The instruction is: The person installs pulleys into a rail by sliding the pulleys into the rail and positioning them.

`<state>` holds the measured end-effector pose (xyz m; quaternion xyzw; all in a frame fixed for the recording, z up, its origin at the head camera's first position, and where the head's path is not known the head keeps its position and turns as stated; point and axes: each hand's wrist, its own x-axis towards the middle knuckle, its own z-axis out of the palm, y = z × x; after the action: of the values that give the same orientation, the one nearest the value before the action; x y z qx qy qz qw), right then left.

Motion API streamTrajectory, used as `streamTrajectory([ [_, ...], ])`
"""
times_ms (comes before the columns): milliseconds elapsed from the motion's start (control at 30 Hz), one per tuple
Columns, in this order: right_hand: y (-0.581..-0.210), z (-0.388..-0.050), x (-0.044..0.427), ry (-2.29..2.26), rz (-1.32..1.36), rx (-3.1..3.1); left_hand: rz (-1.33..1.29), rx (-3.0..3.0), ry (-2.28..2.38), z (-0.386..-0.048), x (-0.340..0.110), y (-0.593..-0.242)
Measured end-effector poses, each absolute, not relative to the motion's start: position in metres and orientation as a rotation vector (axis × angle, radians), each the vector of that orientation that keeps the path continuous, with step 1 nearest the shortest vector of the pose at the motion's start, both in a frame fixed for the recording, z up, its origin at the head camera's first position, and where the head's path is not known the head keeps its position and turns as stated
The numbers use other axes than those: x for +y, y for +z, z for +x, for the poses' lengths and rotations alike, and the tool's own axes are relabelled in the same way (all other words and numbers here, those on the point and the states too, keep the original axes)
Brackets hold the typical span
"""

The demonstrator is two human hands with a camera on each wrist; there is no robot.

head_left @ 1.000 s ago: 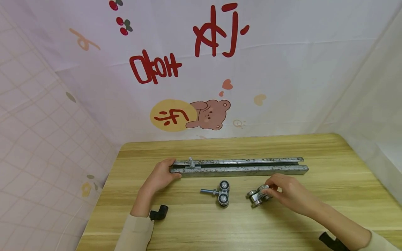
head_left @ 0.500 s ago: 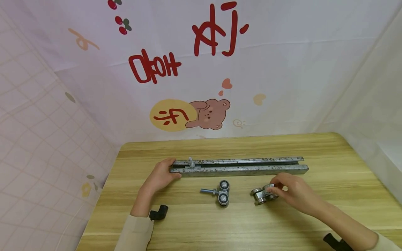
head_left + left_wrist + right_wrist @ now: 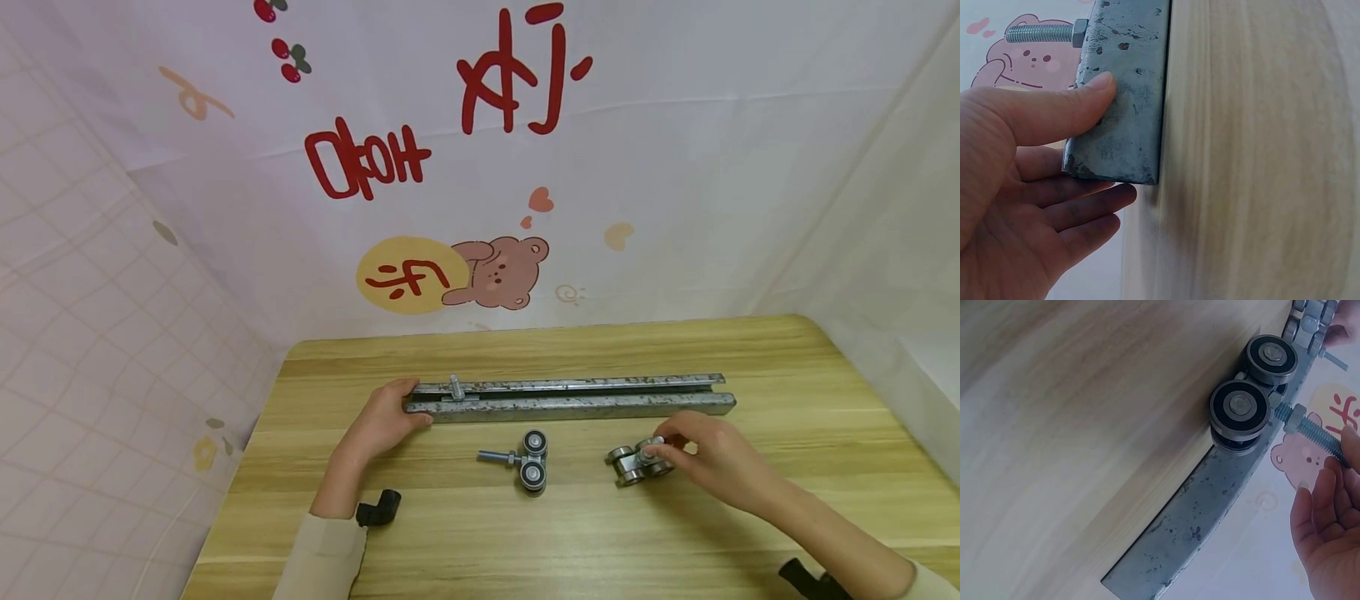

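Observation:
A grey, speckled metal track (image 3: 585, 408) lies lengthwise across the wooden table, its slot facing up. My left hand (image 3: 384, 418) grips the track's left end, thumb on the near side; in the left wrist view the thumb (image 3: 1079, 106) presses the metal face. Near that end a threaded bolt (image 3: 456, 388) stands up out of the slot. My right hand (image 3: 720, 457) pinches the bolt (image 3: 1316, 434) of a four-wheeled roller trolley (image 3: 633, 465), in front of the track's right part. Between the hands a second roller trolley (image 3: 534, 463) lies on its side, bolt pointing left.
White printed cloth (image 3: 675, 208) hangs behind the table and along both sides. A black elbow-shaped piece (image 3: 379, 508) sits by my left wrist, and another black piece (image 3: 813, 579) is under my right forearm. The wooden table (image 3: 465, 550) extends toward me.
My right hand has moved a little to the right with the roller trolley, which has turned slightly. My left hand, the track and the second trolley have stayed in place.

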<state>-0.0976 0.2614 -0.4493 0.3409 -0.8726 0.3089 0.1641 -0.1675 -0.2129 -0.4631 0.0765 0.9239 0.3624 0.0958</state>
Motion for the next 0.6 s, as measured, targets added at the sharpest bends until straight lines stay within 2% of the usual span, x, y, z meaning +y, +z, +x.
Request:
streamTrajectory([
  [600,-0.447,-0.092,0.280,0.782,0.800,-2.561,0.226,2.745,1.063,-0.168,-0.212,-0.462],
])
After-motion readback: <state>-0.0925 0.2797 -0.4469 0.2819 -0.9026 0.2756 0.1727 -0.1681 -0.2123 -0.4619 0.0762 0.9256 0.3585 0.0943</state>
